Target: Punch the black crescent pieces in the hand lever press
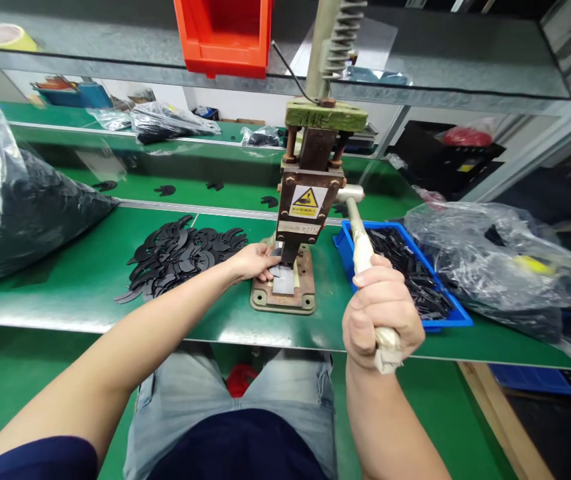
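Observation:
A hand-lever press point(314, 179) with a yellow warning label stands on the green bench. My right hand point(382, 310) is wrapped round its tape-covered lever handle point(362, 250). At the press base point(290, 303), my left hand point(254, 262) pinches a small dark part point(276, 253) between thumb and fingers, close beside the lower end of the ram. The part is mostly hidden, so its full shape does not show. Left of the press lies a heap of flat, curved black pieces point(185, 257). On the right, a blue bin point(458, 317) holds many narrow black pieces point(405, 267).
Bulky clear plastic bags flank the bench, one on the left point(10, 200) and one on the right point(495, 247). Several curved black pieces point(165, 191) lie spaced along the green strip behind. Overhead, a shelf point(115, 67) carries a red-orange bin point(225, 67) and a tape roll point(2, 37).

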{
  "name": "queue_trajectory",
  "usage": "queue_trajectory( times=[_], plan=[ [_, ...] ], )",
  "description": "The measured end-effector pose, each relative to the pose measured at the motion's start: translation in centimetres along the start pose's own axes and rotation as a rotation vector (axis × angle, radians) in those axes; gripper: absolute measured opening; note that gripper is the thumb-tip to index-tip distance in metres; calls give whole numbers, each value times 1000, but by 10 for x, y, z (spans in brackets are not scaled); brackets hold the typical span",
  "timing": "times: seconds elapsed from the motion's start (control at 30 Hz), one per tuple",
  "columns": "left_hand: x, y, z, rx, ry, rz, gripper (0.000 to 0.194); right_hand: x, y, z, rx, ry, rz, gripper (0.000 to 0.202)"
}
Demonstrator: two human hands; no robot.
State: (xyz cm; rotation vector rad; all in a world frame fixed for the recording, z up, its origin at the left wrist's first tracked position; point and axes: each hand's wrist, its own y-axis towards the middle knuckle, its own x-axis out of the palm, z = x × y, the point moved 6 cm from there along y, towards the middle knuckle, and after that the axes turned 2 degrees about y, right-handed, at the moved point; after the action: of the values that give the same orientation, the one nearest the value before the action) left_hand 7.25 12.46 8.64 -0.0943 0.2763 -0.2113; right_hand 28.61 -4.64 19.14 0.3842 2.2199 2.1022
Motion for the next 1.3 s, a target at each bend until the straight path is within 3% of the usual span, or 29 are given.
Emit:
queue_trajectory(
  times=[0.17,0.3,0.43,0.5,0.57,0.67,0.73,0.9,1.07,1.3],
  plan=[
    [0,13,-2,-63,85,-87,21,2,1,-2,-2,-11,8,26],
    [7,9,-2,-131,106,-124,12,1,1,0,1,-34,-3,26],
    [1,-8,11,57,150,-21,19,1,2,0,-15,-47,-33,24],
    [-12,-17,18,221,166,-43,20,0,3,0,-21,-36,-42,23],
    [-37,-25,20,366,231,-27,21,1,3,0,-19,-24,-42,22],
    [-81,-37,15,521,582,140,25,1,4,0,-17,-19,-31,21],
    [-91,-44,5,585,877,160,24,1,3,1,-24,-21,-18,22],
    [-71,-50,-20,638,1252,160,41,1,2,3,-41,-20,-13,22],
    [-47,-44,-21,687,1337,149,35,0,3,2,-39,-31,-35,22],
    [-40,-55,-21,767,1441,211,35,0,3,3,-45,-27,-26,22]
  ],
)
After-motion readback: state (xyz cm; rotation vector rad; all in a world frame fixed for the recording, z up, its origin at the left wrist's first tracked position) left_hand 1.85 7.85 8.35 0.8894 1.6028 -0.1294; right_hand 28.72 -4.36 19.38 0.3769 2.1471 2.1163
